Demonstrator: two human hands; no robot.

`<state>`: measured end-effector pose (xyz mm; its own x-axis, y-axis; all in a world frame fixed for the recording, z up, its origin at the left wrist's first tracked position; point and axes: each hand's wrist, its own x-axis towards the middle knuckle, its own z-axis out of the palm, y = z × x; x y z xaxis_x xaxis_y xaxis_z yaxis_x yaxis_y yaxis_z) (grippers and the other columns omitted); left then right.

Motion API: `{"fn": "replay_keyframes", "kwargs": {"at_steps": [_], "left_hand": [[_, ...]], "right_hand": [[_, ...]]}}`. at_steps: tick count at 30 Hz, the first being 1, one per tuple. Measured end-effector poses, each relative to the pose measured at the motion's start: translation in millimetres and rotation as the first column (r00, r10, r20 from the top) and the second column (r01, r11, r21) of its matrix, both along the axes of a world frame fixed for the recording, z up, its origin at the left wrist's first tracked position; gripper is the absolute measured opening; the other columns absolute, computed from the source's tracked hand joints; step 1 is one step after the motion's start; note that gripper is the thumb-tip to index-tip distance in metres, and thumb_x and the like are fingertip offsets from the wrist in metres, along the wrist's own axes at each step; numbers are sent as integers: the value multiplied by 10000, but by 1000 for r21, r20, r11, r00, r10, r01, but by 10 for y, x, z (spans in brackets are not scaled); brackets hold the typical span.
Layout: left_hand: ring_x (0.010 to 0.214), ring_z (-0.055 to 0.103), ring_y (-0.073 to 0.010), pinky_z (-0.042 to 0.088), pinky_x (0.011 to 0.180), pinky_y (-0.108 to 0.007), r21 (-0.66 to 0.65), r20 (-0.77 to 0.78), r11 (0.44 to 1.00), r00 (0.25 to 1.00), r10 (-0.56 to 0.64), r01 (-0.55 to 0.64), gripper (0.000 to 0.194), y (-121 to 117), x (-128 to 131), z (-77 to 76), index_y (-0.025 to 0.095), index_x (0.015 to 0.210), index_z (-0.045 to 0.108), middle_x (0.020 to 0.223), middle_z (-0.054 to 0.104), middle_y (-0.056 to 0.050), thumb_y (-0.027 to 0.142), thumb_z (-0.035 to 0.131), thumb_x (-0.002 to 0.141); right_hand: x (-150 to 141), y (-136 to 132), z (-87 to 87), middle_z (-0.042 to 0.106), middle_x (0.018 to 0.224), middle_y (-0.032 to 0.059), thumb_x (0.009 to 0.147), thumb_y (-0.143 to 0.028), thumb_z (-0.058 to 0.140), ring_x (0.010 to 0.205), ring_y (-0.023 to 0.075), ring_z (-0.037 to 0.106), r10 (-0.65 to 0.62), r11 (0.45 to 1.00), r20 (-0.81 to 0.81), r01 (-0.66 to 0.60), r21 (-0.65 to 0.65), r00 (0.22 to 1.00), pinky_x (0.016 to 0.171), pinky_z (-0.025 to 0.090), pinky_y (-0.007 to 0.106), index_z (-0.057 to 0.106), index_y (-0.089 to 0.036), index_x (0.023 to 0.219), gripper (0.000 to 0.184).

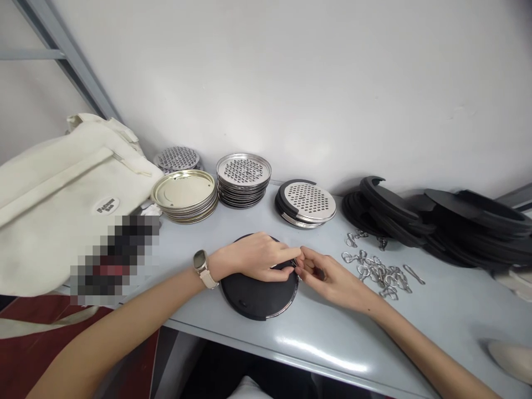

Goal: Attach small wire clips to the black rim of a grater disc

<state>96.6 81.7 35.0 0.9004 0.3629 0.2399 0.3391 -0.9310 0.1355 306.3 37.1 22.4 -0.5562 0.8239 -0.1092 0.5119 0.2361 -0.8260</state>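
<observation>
On the table in front of me lies a round black disc (260, 293) with a thin metal rim and a small hole near its lower left. My left hand (260, 257), a watch (201, 263) on its wrist, reaches across the disc with thumb and forefinger closed at its right edge. Facing it, my right hand (326, 274) pinches at the same spot, fingertips touching or almost touching those of the left. A small shiny metal piece (294, 263) shows between the fingertips, mostly hidden; it resembles the loose wire clips (378, 271) to the right.
Along the wall stand gold-coloured lids (185, 191), a stack of perforated grater discs (244, 172), and another grater disc (311, 200) with a black edge piece. Black plastic parts (386, 213) are piled at right. A cream bag (75, 194) occupies the left; the table's front edge (233, 339) is near me.
</observation>
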Motion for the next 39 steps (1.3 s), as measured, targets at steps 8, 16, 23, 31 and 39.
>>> {"fn": "replay_keyframes", "kwargs": {"at_steps": [8, 16, 23, 31, 39], "left_hand": [[551, 530, -146, 248, 472, -298, -7, -11, 1000, 1000, 4, -4, 109, 0, 0, 4, 185, 854, 462, 699, 604, -6, 293, 461, 870], [544, 525, -142, 257, 473, -297, 1, -8, 1000, 1000, 0, 0, 105, 5, 5, -2, 185, 867, 464, 664, 574, 7, 289, 452, 873], [551, 528, -145, 256, 481, -300, 10, -22, 1000, 1000, 6, -5, 120, 1, 1, -3, 186, 868, 459, 674, 580, 6, 304, 444, 880], [551, 539, -142, 263, 485, -293, 5, -15, 1000, 1000, 8, -8, 121, 0, -1, 3, 181, 859, 467, 675, 587, 3, 299, 449, 878], [562, 546, -148, 260, 480, -307, 33, -9, 999, 1000, 6, -5, 113, 1, -2, -20, 183, 881, 468, 688, 594, 5, 295, 450, 875]], "right_hand": [[-18, -32, 17, 348, 602, -76, 892, -266, 413, 533, 93, 303, -9, 999, 33, 8, 51, 999, 508, 281, 219, 342, -221, 789, 132], [-34, -46, 5, 331, 598, -76, 891, -246, 404, 529, 94, 291, -20, 997, 84, 13, 81, 996, 500, 268, 222, 351, -220, 781, 124], [-30, -49, 3, 348, 610, -72, 901, -249, 397, 539, 94, 313, -33, 997, 90, 27, 68, 995, 510, 289, 217, 367, -217, 783, 126], [-29, -27, 13, 424, 627, -51, 949, -268, 333, 537, 93, 378, -5, 991, 137, -13, 131, 991, 522, 303, 226, 402, -201, 763, 209], [-47, -58, -35, 474, 644, -26, 958, -245, 294, 547, 117, 438, -6, 951, 309, -90, 295, 951, 558, 316, 253, 402, -203, 782, 211]]}}
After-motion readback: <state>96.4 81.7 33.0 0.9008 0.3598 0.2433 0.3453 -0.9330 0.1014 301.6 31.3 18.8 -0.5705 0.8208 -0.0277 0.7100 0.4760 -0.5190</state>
